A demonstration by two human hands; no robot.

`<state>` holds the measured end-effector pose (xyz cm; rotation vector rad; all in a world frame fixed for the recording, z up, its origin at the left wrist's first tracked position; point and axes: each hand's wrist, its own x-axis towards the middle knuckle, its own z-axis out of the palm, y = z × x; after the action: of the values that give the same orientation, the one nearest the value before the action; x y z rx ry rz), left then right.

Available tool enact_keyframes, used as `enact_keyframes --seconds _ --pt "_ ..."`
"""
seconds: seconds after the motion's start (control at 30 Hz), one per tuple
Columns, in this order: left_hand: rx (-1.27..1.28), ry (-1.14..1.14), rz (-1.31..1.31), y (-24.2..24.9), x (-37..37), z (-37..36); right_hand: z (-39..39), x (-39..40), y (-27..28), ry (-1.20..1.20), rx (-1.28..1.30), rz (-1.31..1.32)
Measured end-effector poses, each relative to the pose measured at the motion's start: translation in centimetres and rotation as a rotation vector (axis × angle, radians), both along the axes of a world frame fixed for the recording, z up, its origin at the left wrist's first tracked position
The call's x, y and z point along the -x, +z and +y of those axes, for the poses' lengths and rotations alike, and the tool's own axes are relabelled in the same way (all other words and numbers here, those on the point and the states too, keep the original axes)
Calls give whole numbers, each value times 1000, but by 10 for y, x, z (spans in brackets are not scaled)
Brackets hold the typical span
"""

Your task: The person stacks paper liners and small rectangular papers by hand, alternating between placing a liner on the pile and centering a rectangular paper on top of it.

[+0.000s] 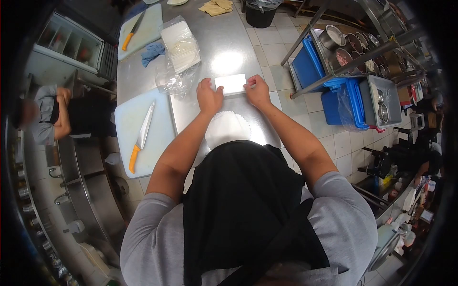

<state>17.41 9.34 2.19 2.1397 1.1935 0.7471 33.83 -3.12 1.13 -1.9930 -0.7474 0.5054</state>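
A small white box [230, 84] rests on the steel table [229, 38], held between my two hands. My left hand [210, 96] presses its fingers against the left end, the thumb at the near corner. At the right end, my right hand [258, 91] pinches the edge between thumb and fingers. Nearer my body lies a round white paper with a scalloped edge [228, 128], partly covered by my black apron. To the left, a knife with a yellow handle [145, 136] lies on a white cutting board [125, 114].
Farther up the table are a plastic bag of white sheets [180, 46], a blue cloth [152, 53], a second board with a knife [133, 31] and a yellow cloth [215, 7]. A person [52, 114] stands at the left. Blue bins [341, 102] and a metal rack stand right.
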Motion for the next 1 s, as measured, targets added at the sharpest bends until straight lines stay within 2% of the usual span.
enact_keyframes --seconds 0.03,0.07,0.1,0.13,0.17,0.2,0.23,0.3,0.33,0.5,0.63,0.73,0.8,0.9,1.0 --pt "-3 -2 -1 6 0 -2 -2 2 1 31 -40 -255" --pt "-156 -182 -25 12 0 -4 -4 4 3 62 -78 -509" --pt "-307 -361 -49 18 -1 -6 -6 7 10 61 -80 -509" --pt "-308 -361 -49 17 -3 -6 -8 11 22 261 -90 -608" --pt "-390 -507 111 17 -7 -7 -7 13 29 463 -100 -706" --pt "-470 -652 272 15 -9 -6 -2 14 26 582 99 -744" --pt "-473 -651 270 5 -9 -4 -1 13 25 581 98 -748" --pt "-338 -735 476 -11 -7 -2 0 9 21 712 503 -833" --pt "-301 -744 618 -15 -7 -2 0 8 17 704 503 -833" --pt "-244 -748 577 -24 0 -4 -3 4 9 819 629 -799" --pt "-195 -722 632 -16 -5 -3 -8 -3 33 819 616 -776" --pt "-189 -699 650 -17 -9 -4 1 -1 45 806 754 -808" --pt "-185 -703 702 -17 -7 -8 12 8 27 851 280 -664" --pt "-147 -737 724 -10 -7 -6 35 39 8 758 328 -498" --pt "-172 -725 676 -20 -7 -3 32 37 1 630 407 -456"
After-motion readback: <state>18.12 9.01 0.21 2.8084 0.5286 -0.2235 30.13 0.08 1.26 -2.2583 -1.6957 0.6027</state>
